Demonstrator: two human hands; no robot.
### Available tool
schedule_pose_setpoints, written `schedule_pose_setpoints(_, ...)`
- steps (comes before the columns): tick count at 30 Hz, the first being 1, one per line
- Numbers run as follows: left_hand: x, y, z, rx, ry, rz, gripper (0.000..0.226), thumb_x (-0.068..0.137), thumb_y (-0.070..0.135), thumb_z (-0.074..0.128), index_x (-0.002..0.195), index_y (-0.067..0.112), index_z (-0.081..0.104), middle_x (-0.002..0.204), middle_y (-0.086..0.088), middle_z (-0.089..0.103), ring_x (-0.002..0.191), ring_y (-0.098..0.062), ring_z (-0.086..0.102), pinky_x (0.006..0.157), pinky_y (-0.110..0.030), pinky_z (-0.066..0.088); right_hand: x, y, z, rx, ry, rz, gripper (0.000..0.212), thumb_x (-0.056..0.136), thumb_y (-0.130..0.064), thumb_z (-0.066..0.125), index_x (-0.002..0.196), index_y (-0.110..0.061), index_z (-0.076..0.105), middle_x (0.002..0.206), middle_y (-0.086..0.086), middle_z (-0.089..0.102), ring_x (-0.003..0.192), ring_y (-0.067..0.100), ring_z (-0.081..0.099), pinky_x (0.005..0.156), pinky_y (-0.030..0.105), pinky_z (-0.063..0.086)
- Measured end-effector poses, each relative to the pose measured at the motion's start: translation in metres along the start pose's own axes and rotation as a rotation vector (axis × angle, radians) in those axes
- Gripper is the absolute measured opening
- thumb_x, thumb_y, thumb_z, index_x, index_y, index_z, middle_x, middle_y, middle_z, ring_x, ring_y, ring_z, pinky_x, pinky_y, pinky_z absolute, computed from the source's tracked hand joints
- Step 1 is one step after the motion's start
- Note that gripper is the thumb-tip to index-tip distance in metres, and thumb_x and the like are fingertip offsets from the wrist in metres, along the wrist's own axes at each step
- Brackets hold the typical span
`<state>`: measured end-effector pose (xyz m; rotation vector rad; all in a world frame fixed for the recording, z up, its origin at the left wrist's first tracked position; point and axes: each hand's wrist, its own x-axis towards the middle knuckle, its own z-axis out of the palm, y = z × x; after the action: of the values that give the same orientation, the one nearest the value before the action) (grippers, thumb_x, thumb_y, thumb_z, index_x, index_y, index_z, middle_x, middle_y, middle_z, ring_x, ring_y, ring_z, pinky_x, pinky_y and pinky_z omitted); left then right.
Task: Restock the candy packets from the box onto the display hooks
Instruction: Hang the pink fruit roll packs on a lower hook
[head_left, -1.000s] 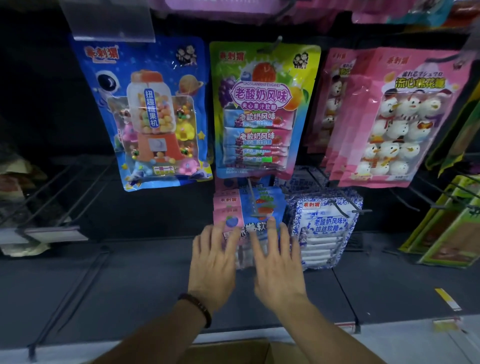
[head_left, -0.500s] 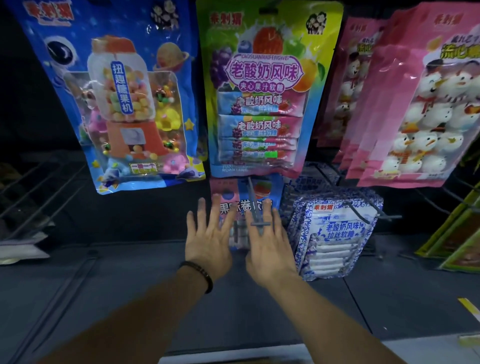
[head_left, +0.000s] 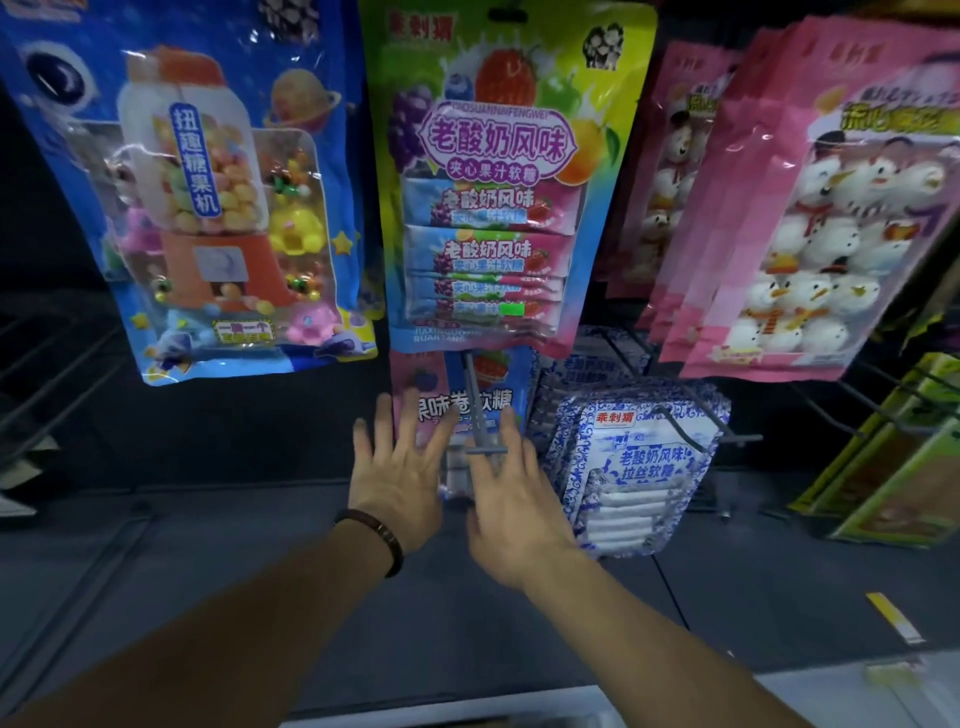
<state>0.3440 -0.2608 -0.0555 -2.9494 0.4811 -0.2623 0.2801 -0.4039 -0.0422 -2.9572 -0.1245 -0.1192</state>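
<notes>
Pink-blue candy packets (head_left: 437, 403) under your left hand (head_left: 395, 470) and right hand (head_left: 514, 499), both spread flat, fingers straight, gripping nothing, either side of the grey hook (head_left: 477, 410), probably pushing the stack back along it. Packet bottoms hidden by your hands, box out of frame

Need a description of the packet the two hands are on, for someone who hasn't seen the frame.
Find the big green-and-yellow fruit packet hanging top centre. Directly under it, on a grey hook, hangs a pink-and-blue packet, with the left hand and right hand flat on it. The neighbouring packet on its right is white with blue porcelain patterning; this one shows a strawberry.
</notes>
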Motion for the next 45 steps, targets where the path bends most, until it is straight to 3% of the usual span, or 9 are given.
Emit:
schedule_pose_setpoints(6,-0.015,0.015,0.007,-0.065,-0.069,0.089,0.107,0.084,0.042,0.063,0.16,0.05,-0.012,0.164,-0.017,-0.036,0.153,-0.051,-0.015,0.122,-0.07,0.003,-0.099,0.047,0.009,0.095,0.128,0.088,0.081,0.089,-0.037,0.064,0.16,-0.032,0.024,0.161,0.01,0.015,0.143,0.033,0.041,0.111,0.043,0.049)
schedule_pose_setpoints(12,-0.015,0.038,-0.004,-0.022,-0.123,0.084,0.105,0.093,0.037,0.054,0.155,0.047,-0.03,0.171,-0.016,-0.018,0.149,-0.052,-0.033,0.119,-0.075,-0.009,-0.106,0.108,-0.002,-0.067,0.09,0.329,0.11,0.099,-0.048,0.063,0.155,-0.052,-0.032,0.165,0.022,-0.035,0.158,0.048,-0.001,0.121,0.056,0.037)
schedule_pose_setpoints(14,-0.012,0.043,-0.005,-0.019,-0.142,0.075,0.109,0.092,0.04,0.056,0.152,0.047,-0.035,0.168,-0.017,-0.031,0.148,-0.053,-0.035,0.118,-0.076,-0.008,-0.094,0.115,-0.006,-0.097,0.053,0.315,0.109,0.102,-0.049,0.059,0.15,-0.054,-0.039,0.161,0.021,-0.046,0.159,0.048,-0.015,0.123,0.06,0.032)
schedule_pose_setpoints(19,-0.007,0.05,0.011,-0.121,-0.179,-0.007,0.114,0.089,0.033,0.06,0.152,0.049,-0.034,0.171,-0.017,-0.014,0.154,-0.054,-0.015,0.115,-0.081,-0.003,-0.049,0.115,-0.004,-0.033,0.074,0.338,0.105,0.104,-0.046,0.058,0.149,-0.06,-0.036,0.161,0.02,-0.045,0.157,0.05,-0.02,0.122,0.066,0.031)
schedule_pose_setpoints(23,-0.003,0.048,0.018,-0.095,-0.182,0.007,0.106,0.094,0.036,0.054,0.155,0.044,-0.033,0.164,-0.015,-0.041,0.153,-0.054,-0.023,0.117,-0.079,-0.003,-0.01,0.12,-0.005,-0.035,0.066,0.338,0.107,0.103,-0.045,0.059,0.149,-0.059,-0.036,0.159,0.019,-0.048,0.158,0.048,-0.019,0.121,0.065,0.035)
schedule_pose_setpoints(28,0.002,0.043,0.021,-0.027,-0.202,0.002,0.106,0.093,0.046,0.051,0.153,0.043,-0.035,0.164,-0.015,-0.04,0.153,-0.054,-0.02,0.116,-0.08,-0.003,0.023,0.12,-0.016,-0.084,-0.048,0.369,0.108,0.102,-0.044,0.06,0.151,-0.055,-0.035,0.162,0.021,-0.042,0.158,0.053,-0.006,0.116,0.059,0.044)
schedule_pose_setpoints(37,-0.015,0.044,-0.004,-0.045,-0.264,-0.023,0.105,0.092,0.044,0.054,0.158,0.043,-0.027,0.172,-0.014,-0.005,0.155,-0.051,-0.007,0.115,-0.081,0.001,-0.005,0.115,-0.029,-0.057,-0.081,0.301,0.107,0.103,-0.035,0.06,0.153,-0.056,-0.032,0.161,0.018,-0.046,0.16,0.047,-0.011,0.107,0.05,0.055)
schedule_pose_setpoints(40,-0.038,0.049,-0.032,-0.19,-0.367,-0.045,0.095,0.092,0.049,0.056,0.164,0.04,-0.006,0.172,-0.016,-0.007,0.157,-0.048,-0.002,0.116,-0.078,0.007,-0.042,0.101,-0.04,0.034,-0.074,0.241,0.1,0.105,-0.031,0.059,0.157,-0.057,-0.023,0.165,0.012,-0.043,0.162,0.042,-0.005,0.109,0.048,0.053)
schedule_pose_setpoints(45,-0.093,0.034,-0.109,-0.332,-0.315,0.214,0.042,0.094,0.053,0.052,0.131,0.035,0.059,0.131,0.011,0.062,0.126,-0.014,0.059,0.119,-0.052,0.028,-0.1,0.07,-0.081,0.024,-0.094,0.141,0.079,0.105,-0.038,0.054,0.165,-0.044,0.002,0.172,-0.001,-0.001,0.141,0.035,0.049,0.101,0.05,0.056)
